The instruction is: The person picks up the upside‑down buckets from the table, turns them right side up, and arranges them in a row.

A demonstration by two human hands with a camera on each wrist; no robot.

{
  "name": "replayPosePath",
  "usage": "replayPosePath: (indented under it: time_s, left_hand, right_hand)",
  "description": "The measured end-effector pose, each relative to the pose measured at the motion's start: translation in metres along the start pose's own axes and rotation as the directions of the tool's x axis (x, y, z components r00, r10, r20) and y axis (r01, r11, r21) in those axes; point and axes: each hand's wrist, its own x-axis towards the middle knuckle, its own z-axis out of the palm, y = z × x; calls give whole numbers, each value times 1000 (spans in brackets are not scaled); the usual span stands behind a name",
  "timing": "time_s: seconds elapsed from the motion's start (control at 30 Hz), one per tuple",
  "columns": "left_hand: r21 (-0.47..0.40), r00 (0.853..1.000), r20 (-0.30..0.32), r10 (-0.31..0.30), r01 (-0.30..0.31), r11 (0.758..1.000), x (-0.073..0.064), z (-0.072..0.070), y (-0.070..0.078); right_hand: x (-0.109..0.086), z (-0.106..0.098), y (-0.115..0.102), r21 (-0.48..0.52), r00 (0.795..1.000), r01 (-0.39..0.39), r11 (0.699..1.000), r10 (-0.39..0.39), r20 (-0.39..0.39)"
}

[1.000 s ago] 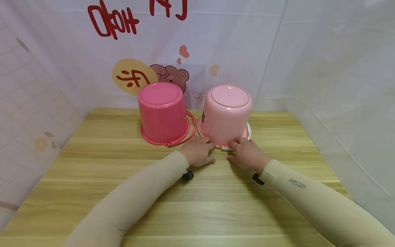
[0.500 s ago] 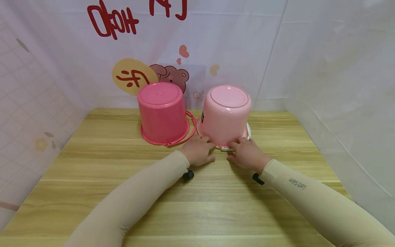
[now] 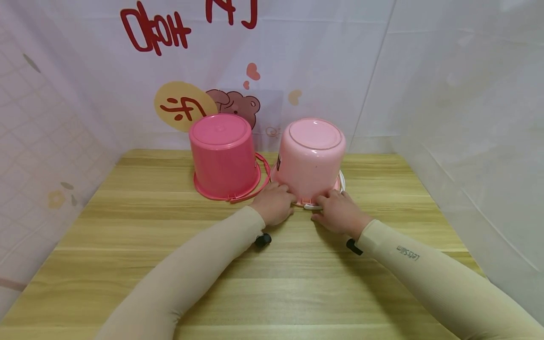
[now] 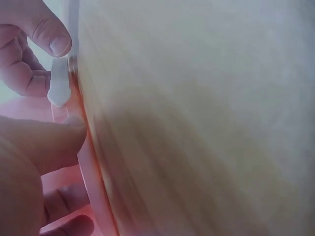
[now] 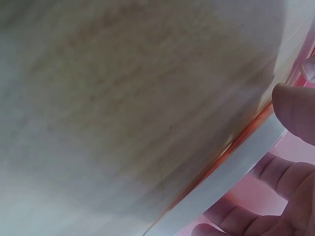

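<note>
A light pink bucket (image 3: 312, 160) stands upside down on the wooden table, its white handle (image 3: 313, 207) lying along the rim. My left hand (image 3: 274, 203) grips the rim at the front left. In the left wrist view its thumb (image 4: 64, 140) is on the rim's edge and its fingers (image 4: 66, 201) lie against the bucket wall. At the front right, my right hand (image 3: 340, 211) holds the rim together with the handle. Its thumb (image 5: 298, 110) presses at the white handle, and the fingers (image 5: 280, 174) spread over the wall behind.
To the left stands a darker pink bucket (image 3: 223, 158), also upside down, its handle (image 3: 265, 172) bowed out toward the light pink one. A printed white curtain (image 3: 318, 56) closes off the back, and more sheeting (image 3: 467, 118) hangs along the right side.
My left hand has shifted slightly right, and its thumb, which pointed out over the table, has drawn in to the rim. The right hand and both buckets stay almost where they were.
</note>
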Motion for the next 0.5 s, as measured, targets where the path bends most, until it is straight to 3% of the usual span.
replayPosePath:
  time_s: [0.27,0.5]
  left_hand:
    - [-10,1000,10,-1,1,1000,-2,-2,0]
    - [-20,999,-32,-18,18,1000,-1,-6,-2]
  right_hand:
    - [-2,-2,-2,20,1000,5,1000,-5,-18]
    - [-3,-6,-5,30,997,0,1000,2,-80]
